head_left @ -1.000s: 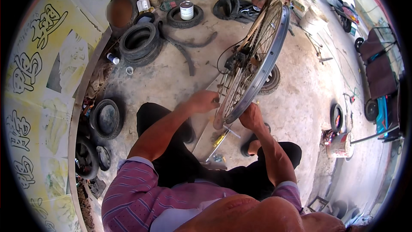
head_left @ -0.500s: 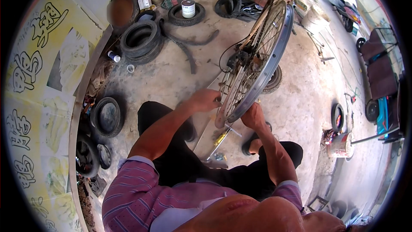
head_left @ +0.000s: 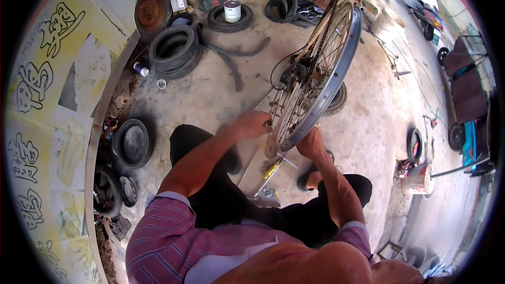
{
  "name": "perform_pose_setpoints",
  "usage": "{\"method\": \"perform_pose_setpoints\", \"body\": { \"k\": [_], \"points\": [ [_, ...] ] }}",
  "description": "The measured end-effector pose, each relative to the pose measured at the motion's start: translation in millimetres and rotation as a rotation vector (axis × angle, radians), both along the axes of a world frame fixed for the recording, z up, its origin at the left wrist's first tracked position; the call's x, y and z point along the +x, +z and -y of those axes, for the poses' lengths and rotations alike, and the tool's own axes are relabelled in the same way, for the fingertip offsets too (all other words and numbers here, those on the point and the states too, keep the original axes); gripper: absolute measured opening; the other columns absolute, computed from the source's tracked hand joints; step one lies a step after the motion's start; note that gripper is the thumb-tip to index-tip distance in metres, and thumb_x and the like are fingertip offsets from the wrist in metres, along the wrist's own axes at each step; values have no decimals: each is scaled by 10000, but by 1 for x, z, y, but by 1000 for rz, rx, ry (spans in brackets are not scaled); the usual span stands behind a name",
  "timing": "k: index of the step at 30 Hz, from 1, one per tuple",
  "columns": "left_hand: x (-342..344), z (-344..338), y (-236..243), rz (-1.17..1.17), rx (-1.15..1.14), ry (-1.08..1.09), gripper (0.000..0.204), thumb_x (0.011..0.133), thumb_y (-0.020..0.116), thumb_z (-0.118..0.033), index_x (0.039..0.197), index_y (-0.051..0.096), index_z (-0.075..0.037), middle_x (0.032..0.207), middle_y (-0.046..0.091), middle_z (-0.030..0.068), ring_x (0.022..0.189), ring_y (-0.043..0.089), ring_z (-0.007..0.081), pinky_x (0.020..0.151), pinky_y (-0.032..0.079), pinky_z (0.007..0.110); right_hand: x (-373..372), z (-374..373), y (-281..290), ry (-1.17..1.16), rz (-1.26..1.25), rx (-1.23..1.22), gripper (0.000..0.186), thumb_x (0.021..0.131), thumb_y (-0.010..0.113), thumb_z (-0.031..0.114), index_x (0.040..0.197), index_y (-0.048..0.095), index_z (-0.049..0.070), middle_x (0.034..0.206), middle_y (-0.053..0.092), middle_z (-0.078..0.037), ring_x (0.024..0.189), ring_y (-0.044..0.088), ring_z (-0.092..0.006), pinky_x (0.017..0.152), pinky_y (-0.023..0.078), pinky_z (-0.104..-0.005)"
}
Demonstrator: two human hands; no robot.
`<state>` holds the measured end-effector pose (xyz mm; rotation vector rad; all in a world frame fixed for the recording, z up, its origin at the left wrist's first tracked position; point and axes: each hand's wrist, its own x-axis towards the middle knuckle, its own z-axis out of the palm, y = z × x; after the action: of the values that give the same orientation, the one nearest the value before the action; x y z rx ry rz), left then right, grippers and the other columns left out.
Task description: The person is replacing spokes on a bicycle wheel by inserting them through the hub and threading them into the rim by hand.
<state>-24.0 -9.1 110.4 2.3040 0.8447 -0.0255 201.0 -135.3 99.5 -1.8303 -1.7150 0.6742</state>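
A bicycle wheel without a tyre stands before me, its grey rim [head_left: 344,66] tilted and its spokes showing. A pale, worn fender [head_left: 272,144] runs beside it at the near end. My left hand [head_left: 253,124] is closed at the wheel's left side, fingertips against the fender and spokes; what they pinch is hidden. On the other side, my right hand [head_left: 311,143] is closed at the near lower part of the rim, its fingers partly hidden. Below the wheel, a yellow-handled screwdriver [head_left: 271,170] lies on the floor between my legs.
Stacked tyres [head_left: 173,50] and a loose tyre [head_left: 133,143] lie to the left. A tin [head_left: 232,10] sits on another tyre at the back. Cut rubber strips [head_left: 227,55] lie ahead. At the right are a bucket [head_left: 418,179] and a small tyre [head_left: 414,144].
Both hands keep their places at the wheel, with barely any shift. The whole view has moved very slightly.
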Motion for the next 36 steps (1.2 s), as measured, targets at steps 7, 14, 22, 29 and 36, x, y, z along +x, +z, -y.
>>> {"method": "perform_pose_setpoints", "body": {
  "k": [7, 14, 22, 29, 36],
  "points": [
    [-2, -1, -1, -42, 9, 9, 350, 879, 675, -346, 1080, 684, -60, 1061, 704, 175, 1027, 655, 377, 874, 514, 464, -2, -1, -3, -14, -3, -8, 225, 854, 654, 200, 1027, 659, 57, 938, 708, -231, 934, 668, -451, 791, 543, -493],
    [-1, 0, 2, -61, -1, 14, 353, 881, 672, -345, 1089, 683, -61, 1063, 705, 177, 1034, 656, 377, 880, 514, 464, -1, -1, -3, 2, 11, 5, 226, 863, 655, 211, 1027, 661, 55, 944, 710, -232, 935, 673, -448, 792, 545, -494],
    [-3, 0, 0, -68, -9, 9, 355, 883, 676, -344, 1104, 682, -66, 1085, 703, 178, 1045, 654, 375, 886, 515, 464, -4, 0, 4, -4, 6, 7, 219, 852, 662, 186, 1018, 666, 43, 933, 709, -235, 933, 675, -447, 786, 546, -493],
    [-6, -4, -18, -62, 0, 66, 362, 883, 688, -361, 1103, 688, -73, 1087, 710, 166, 1043, 660, 365, 887, 516, 457, -5, 0, 9, -28, -20, -15, 204, 851, 648, 163, 1008, 666, 34, 935, 706, -243, 931, 669, -455, 782, 546, -496],
    [-4, -7, -44, -102, 9, 153, 397, 857, 720, -411, 1087, 695, -89, 1088, 718, 147, 1044, 665, 351, 886, 522, 446, -3, -2, 3, 9, 4, 31, 197, 856, 638, 161, 1001, 667, 31, 929, 705, -246, 924, 666, -458, 774, 547, -498]
  ]
}}
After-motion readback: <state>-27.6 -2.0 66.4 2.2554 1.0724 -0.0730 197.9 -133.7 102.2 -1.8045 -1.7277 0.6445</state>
